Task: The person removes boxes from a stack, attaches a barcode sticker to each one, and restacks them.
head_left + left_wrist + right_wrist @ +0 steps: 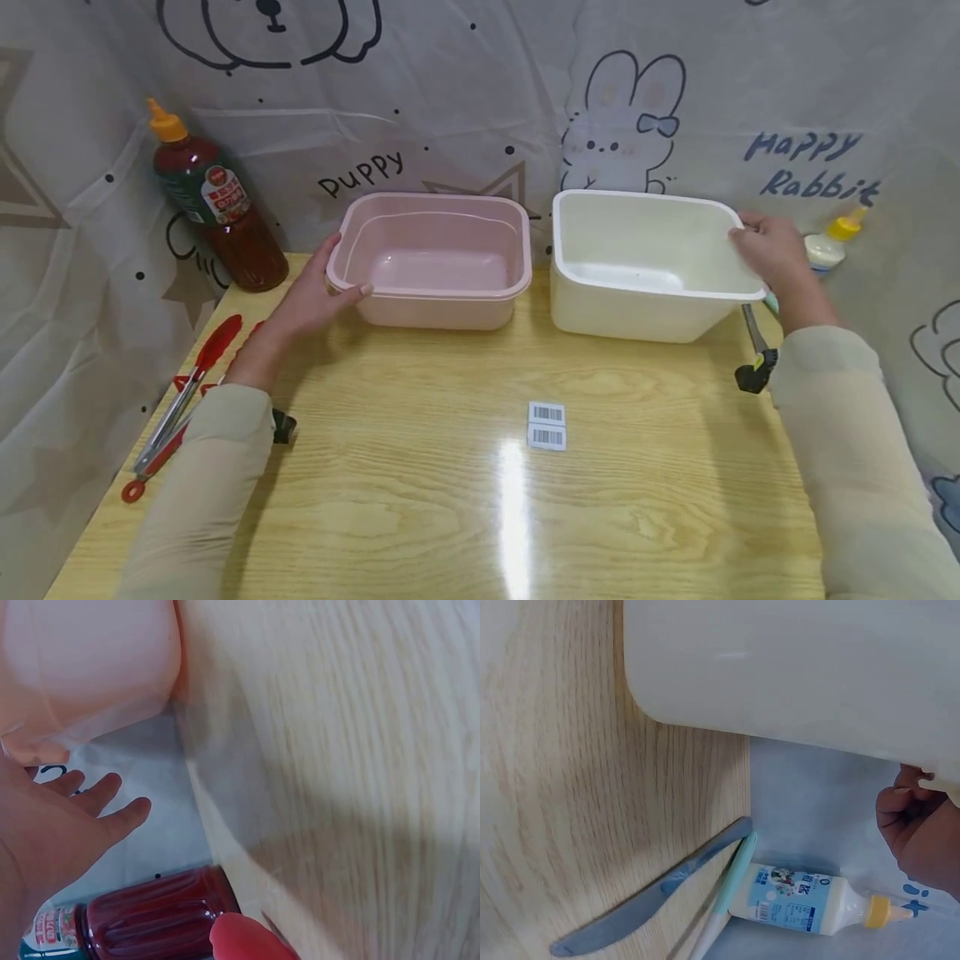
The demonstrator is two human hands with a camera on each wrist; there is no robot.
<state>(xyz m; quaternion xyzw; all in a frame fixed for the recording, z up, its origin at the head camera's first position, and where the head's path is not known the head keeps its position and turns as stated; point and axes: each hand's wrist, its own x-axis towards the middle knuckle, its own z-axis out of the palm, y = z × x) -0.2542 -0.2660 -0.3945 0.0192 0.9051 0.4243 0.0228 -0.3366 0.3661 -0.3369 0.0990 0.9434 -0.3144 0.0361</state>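
A pink plastic basin (438, 310) stands at the back of the wooden table. My left hand (307, 293) is at its left end, thumb along the front rim and the other fingers extended beside the wall. Those fingers (112, 817) look spread and nearly straight in the left wrist view. To the right stands a deeper white plastic bin (630, 312). My right hand (776, 250) grips its right rim with curled fingers, partly hidden behind that rim in the right wrist view. Nothing is visible inside either container.
A red sauce bottle (225, 212) leans at back left, near red-tipped tongs (180, 408). A knife (660, 892), a mint-green handled item (735, 877) and a white squeeze bottle (795, 900) lie at right. A barcode card (547, 426) lies mid-table; patterned cloth (465, 108) hangs behind.
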